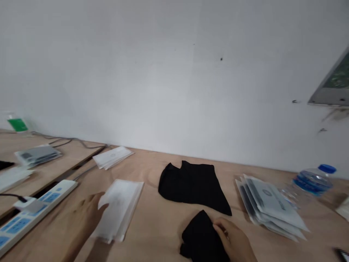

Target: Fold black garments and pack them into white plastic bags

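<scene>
Left hand (87,214) touching edge of white packet stack (118,211), grip unclear; right hand (231,240) pinching folded black cloth (200,238), fingers together.

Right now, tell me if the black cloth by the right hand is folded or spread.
Folded or bunched: the black cloth lies in a thick heap, not flat, under the right hand.

On the desk (152,171), a garment (191,185) lies mid-way, a second garment (200,238) just in front. A stack of packets (269,205) sits right, a bottle (312,183) behind it; a pile of sleeves (120,211) sits left, a power strip (35,214) further left.
</scene>
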Motion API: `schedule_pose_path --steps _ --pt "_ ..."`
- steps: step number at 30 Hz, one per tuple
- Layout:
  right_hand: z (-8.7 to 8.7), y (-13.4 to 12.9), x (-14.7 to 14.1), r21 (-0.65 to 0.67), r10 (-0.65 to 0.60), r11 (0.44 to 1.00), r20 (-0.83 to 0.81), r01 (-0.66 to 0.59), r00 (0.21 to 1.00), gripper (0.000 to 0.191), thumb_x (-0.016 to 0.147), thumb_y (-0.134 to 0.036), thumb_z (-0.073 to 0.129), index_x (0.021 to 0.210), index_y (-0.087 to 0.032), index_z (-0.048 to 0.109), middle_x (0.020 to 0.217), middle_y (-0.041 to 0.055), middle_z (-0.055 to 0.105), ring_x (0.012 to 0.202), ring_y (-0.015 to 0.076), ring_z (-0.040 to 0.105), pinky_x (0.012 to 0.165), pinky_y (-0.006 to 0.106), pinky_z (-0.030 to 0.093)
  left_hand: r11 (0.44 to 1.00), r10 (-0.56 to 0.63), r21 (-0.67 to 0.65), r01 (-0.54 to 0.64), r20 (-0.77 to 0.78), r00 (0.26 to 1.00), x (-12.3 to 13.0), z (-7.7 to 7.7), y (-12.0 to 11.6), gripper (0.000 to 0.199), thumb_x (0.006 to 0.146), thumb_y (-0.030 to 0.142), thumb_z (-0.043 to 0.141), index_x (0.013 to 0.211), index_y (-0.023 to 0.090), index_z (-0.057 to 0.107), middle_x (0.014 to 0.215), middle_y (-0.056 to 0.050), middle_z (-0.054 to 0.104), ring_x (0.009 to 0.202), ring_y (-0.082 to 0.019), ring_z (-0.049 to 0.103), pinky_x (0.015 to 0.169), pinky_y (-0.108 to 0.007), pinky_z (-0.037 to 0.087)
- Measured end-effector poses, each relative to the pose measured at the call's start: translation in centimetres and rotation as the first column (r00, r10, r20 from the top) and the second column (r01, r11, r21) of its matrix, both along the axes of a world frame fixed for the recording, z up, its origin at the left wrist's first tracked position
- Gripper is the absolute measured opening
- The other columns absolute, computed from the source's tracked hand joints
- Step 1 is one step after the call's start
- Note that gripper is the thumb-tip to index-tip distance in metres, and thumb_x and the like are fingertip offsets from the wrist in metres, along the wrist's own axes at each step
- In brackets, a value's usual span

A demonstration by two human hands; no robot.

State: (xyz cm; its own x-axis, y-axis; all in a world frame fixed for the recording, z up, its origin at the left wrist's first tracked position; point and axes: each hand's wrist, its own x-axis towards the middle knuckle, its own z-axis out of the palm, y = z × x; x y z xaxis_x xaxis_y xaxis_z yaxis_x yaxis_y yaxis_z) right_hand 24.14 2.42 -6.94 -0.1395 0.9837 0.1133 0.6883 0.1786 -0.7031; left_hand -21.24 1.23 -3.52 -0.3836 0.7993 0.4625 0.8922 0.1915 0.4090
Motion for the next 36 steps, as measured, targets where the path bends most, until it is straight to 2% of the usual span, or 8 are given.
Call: schedule_pose_path --steps 4,7,9,13,17,23,28,36 --pt "4.8 -1.4 -2.6 -0.021 0.228 0.973 -0.105 -0.232 0.968 0.021 0.092 -0.031 0.036 0.077 -0.024 0.049 0.065 -0.0037 0.056 0.06 0.0138 0.054 0.059 0.024 0.041 0.892 -0.437 -0.022 0.452 0.213 0.874 9.5 2.5 -0.5 0.031 0.076 0.044 0.054 0.101 0.03 0.065 0.103 -0.001 0.07 0.097 -0.024 0.064 0.087 -0.034 0.048" --pt "8.6 -2.3 -4.4 -0.045 0.426 0.9 -0.128 -0.434 0.896 0.015 0.089 -0.028 0.042 0.078 -0.024 0.052 0.072 -0.0033 0.06 0.068 0.0134 0.055 0.063 0.023 0.04 0.543 -0.724 -0.048 0.839 0.479 0.496 17.5 6.2 -1.1 0.056 0.073 0.042 0.07 0.125 0.033 0.054 0.127 -0.002 0.06 0.115 -0.025 0.054 0.098 -0.035 0.041" --pt "10.6 -2.6 -4.3 -0.046 0.483 0.868 -0.157 -0.495 0.861 0.012 0.087 -0.029 0.046 0.083 -0.026 0.057 0.073 -0.0037 0.061 0.068 0.0137 0.056 0.064 0.023 0.04 0.344 -0.75 -0.081 0.935 0.576 0.326 20.3 8.0 -1.2 0.044 0.069 0.04 0.075 0.11 0.03 0.065 0.106 0.0 0.068 0.098 -0.022 0.061 0.085 -0.029 0.046" --pt "12.3 -2.1 0.1 -0.203 0.364 0.907 -0.064 -0.37 0.929 0.016 0.07 -0.025 0.065 0.085 -0.03 0.067 0.069 -0.005 0.063 0.065 0.0152 0.055 0.058 0.022 0.039 0.306 -0.635 -0.173 0.936 0.695 0.337 18.9 8.8 -0.6 0.015 0.073 0.037 0.072 0.082 0.025 0.072 0.068 0.005 0.066 0.063 -0.015 0.058 0.056 -0.021 0.04" --pt "10.7 0.9 5.6 -0.281 0.256 0.917 -0.127 -0.282 0.958 0.01 0.07 -0.033 0.063 0.065 -0.025 0.067 0.064 -0.0031 0.066 0.065 0.0173 0.059 0.058 0.023 0.041 0.214 -0.578 -0.193 0.958 0.766 0.283 14.5 8.4 2.2 0.018 0.065 0.037 0.077 0.078 0.025 0.074 0.072 0.005 0.07 0.064 -0.016 0.061 0.058 -0.022 0.044" --pt "12.3 8.4 7.2 0.131 -0.159 0.97 -0.304 0.207 0.939 0.03 0.066 -0.048 0.063 0.079 -0.021 0.066 0.057 0.0 0.064 0.059 0.0214 0.063 0.057 0.032 0.05 0.652 -0.689 0.006 0.758 0.423 0.589 13.3 10.4 10.5 0.02 0.069 0.036 0.07 0.062 0.019 0.063 0.057 0.005 0.059 0.058 -0.014 0.055 0.053 -0.021 0.04" --pt "13.3 11.1 7.5 0.246 -0.171 0.882 -0.627 0.402 0.76 0.036 0.062 -0.045 0.066 0.086 -0.019 0.063 0.08 0.005 0.069 0.073 0.0225 0.068 0.069 0.036 0.056 0.771 -0.635 0.26 0.581 0.246 0.733 14.3 11.6 13.9 0.013 0.076 0.032 0.063 0.079 0.021 0.058 0.082 0.001 0.061 0.084 -0.018 0.054 0.08 -0.03 0.041" --pt "1.3 8.3 6.7 0.233 -0.187 0.932 -0.349 0.278 0.918 0.015 0.06 -0.034 0.061 0.067 -0.023 0.068 0.075 0.0034 0.069 0.076 0.0238 0.066 0.071 0.035 0.052 0.777 -0.62 0.036 0.629 0.222 0.753 15.0 0.3 10.0 0.016 0.061 0.006 0.064 0.066 0.021 0.061 0.07 0.001 0.064 0.071 -0.02 0.058 0.069 -0.031 0.042"
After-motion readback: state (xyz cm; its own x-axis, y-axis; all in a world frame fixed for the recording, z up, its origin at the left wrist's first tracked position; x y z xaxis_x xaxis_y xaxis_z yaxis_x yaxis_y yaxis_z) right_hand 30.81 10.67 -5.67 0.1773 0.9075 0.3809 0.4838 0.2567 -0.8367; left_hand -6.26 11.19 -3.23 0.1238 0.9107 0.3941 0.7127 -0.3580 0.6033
